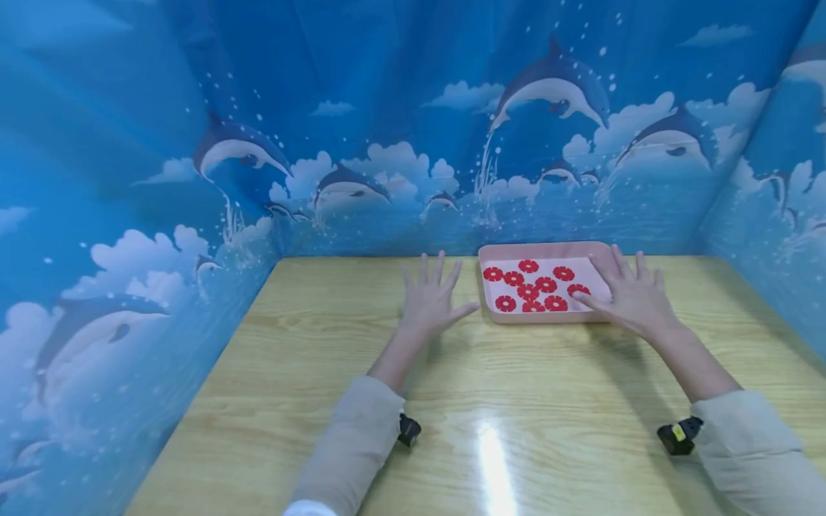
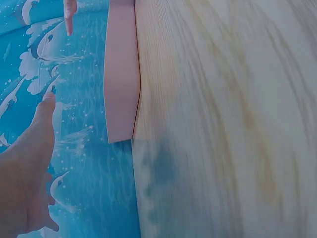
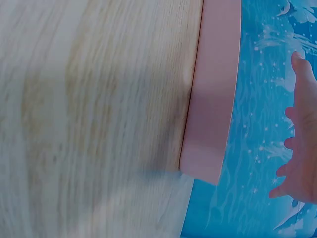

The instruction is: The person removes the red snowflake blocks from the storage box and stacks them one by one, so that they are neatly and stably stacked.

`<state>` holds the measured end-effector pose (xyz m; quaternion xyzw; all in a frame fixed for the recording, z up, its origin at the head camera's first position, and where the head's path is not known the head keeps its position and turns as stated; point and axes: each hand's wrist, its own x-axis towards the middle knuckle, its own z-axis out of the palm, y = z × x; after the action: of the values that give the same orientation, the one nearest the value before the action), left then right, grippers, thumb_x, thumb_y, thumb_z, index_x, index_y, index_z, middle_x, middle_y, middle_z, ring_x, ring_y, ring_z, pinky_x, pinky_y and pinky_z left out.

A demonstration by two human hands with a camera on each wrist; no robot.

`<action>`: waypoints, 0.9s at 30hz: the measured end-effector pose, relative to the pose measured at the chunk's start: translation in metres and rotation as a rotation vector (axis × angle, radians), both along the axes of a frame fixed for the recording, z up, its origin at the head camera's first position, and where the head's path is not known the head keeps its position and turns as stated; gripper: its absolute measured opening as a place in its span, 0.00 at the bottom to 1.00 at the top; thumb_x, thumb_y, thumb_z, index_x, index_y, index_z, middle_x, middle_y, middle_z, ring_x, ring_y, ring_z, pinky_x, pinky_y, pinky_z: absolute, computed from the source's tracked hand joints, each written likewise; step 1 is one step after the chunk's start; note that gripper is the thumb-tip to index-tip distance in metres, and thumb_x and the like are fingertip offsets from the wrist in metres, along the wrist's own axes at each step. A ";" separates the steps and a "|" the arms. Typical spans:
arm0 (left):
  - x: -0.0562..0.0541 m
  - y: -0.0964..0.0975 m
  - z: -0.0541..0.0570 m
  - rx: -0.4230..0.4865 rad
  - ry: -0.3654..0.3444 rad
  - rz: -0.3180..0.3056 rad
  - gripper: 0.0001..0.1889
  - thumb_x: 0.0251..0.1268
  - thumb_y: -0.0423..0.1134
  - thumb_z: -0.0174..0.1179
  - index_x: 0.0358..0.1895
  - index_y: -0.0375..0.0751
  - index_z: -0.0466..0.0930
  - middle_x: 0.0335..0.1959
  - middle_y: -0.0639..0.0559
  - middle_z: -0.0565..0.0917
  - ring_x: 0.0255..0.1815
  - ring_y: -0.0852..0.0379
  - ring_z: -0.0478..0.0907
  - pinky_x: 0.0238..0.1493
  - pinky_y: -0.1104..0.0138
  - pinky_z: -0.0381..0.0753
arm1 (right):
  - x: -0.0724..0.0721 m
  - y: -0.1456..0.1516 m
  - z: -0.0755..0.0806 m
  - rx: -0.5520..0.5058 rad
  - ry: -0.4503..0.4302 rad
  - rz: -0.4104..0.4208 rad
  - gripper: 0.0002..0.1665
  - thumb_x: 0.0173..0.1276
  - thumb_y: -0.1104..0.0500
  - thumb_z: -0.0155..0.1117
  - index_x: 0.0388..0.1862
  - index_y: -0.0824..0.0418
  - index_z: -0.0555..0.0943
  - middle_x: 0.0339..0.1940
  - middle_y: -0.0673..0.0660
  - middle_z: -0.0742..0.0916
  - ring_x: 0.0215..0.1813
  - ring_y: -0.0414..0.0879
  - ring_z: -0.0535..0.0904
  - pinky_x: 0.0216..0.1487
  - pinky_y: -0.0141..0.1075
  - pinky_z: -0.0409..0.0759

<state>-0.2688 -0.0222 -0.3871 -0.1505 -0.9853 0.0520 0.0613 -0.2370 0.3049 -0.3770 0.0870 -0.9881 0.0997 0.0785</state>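
Note:
A shallow pink tray lies against the back of the table, with several red notched discs spread over its white floor. To the left of the tray, my left hand hovers over the table with fingers spread and nothing held. My right hand is spread above the tray's right end, partly covering its right side. In the left wrist view, the left hand shows beside the tray's pink side wall. The right hand appears likewise in the right wrist view, apart from the tray wall.
The wooden table reaches back to a blue dolphin-print curtain, which also runs along the left and right sides. A small black device sits on each sleeve's cuff, one at the left wrist and one at the right.

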 end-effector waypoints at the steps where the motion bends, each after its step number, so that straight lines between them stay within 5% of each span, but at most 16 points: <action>1: 0.000 0.003 -0.001 0.011 -0.003 -0.003 0.47 0.52 0.77 0.33 0.73 0.59 0.39 0.73 0.47 0.36 0.69 0.39 0.26 0.61 0.37 0.34 | 0.000 0.003 -0.001 0.000 -0.003 -0.003 0.53 0.60 0.30 0.49 0.74 0.54 0.42 0.72 0.69 0.43 0.66 0.72 0.28 0.56 0.70 0.30; 10: -0.004 0.027 -0.016 0.162 -0.012 -0.061 0.45 0.56 0.74 0.36 0.73 0.58 0.38 0.73 0.46 0.40 0.70 0.41 0.32 0.64 0.42 0.37 | 0.001 0.019 -0.007 -0.075 -0.029 -0.035 0.52 0.61 0.31 0.47 0.74 0.55 0.41 0.71 0.72 0.44 0.65 0.75 0.30 0.53 0.73 0.33; 19: -0.006 0.052 -0.037 0.745 -0.146 -0.020 0.46 0.55 0.72 0.43 0.73 0.56 0.40 0.72 0.46 0.48 0.70 0.44 0.46 0.63 0.45 0.53 | -0.001 0.036 -0.021 -0.263 -0.118 -0.106 0.51 0.64 0.34 0.48 0.74 0.60 0.42 0.68 0.76 0.41 0.64 0.76 0.27 0.50 0.76 0.38; 27: -0.009 0.068 -0.055 1.075 -0.276 0.059 0.43 0.58 0.67 0.49 0.73 0.57 0.43 0.69 0.46 0.55 0.67 0.47 0.53 0.59 0.48 0.62 | -0.002 0.041 -0.038 -0.562 -0.232 -0.130 0.52 0.65 0.38 0.50 0.73 0.59 0.36 0.69 0.74 0.38 0.65 0.76 0.36 0.52 0.74 0.45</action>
<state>-0.2781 0.0463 -0.4420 -0.0759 -0.8758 -0.4767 -0.0016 -0.2386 0.3463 -0.4155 -0.0135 -0.9276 0.3732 -0.0078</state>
